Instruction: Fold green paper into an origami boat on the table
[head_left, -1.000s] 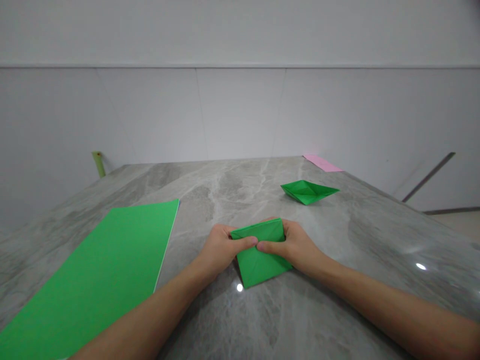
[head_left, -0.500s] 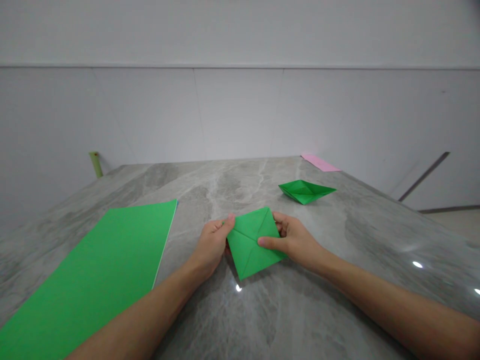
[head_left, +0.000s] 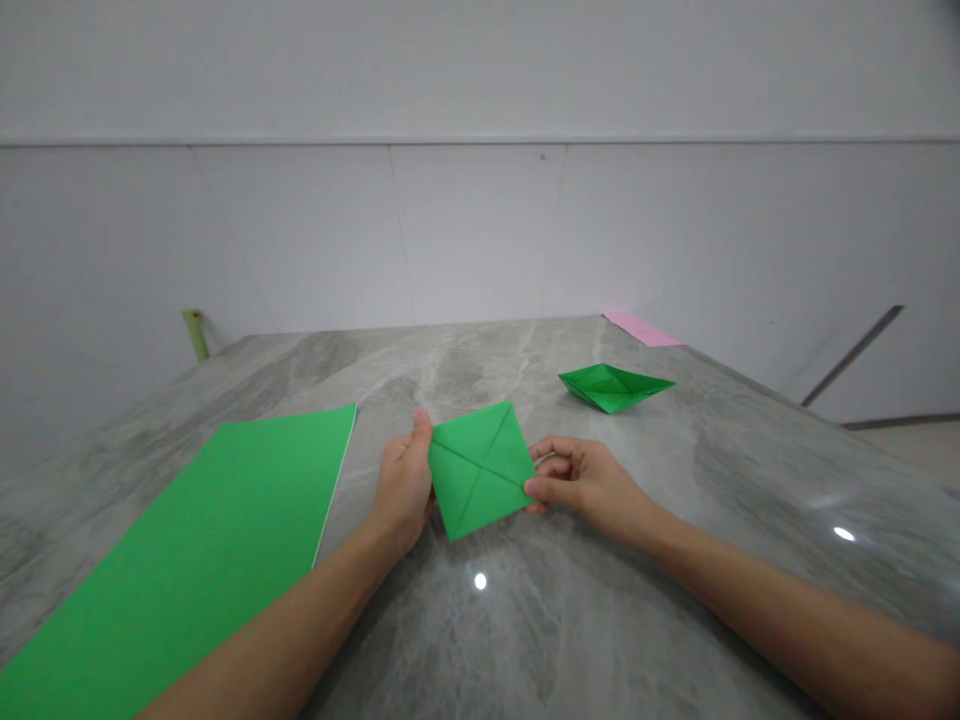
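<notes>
Across a gray marbled tabletop (head_left: pixel 600 620), a large green sheet (head_left: pixel 195 550) is lying at left as two bare forearms (head_left: pixel 750 580) are angling inward from the near corners. The left hand (head_left: pixel 405 485) is gripping the left edge, thumb pointing up, its other fingers largely hidden; the right hand (head_left: pixel 581 480), fingers curled, is pinching the lower right corner. A creased green paper square (head_left: pixel 480 470) is spanning the gap between them.

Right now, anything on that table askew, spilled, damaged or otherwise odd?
Nothing looks spilled or damaged. Only mild oddity: the pink paper sheet lies right at the far right edge of the marble-patterned tabletop. The folded green paper square, held by the left hand and right hand, shows crossing creases, no visible tear.
</notes>
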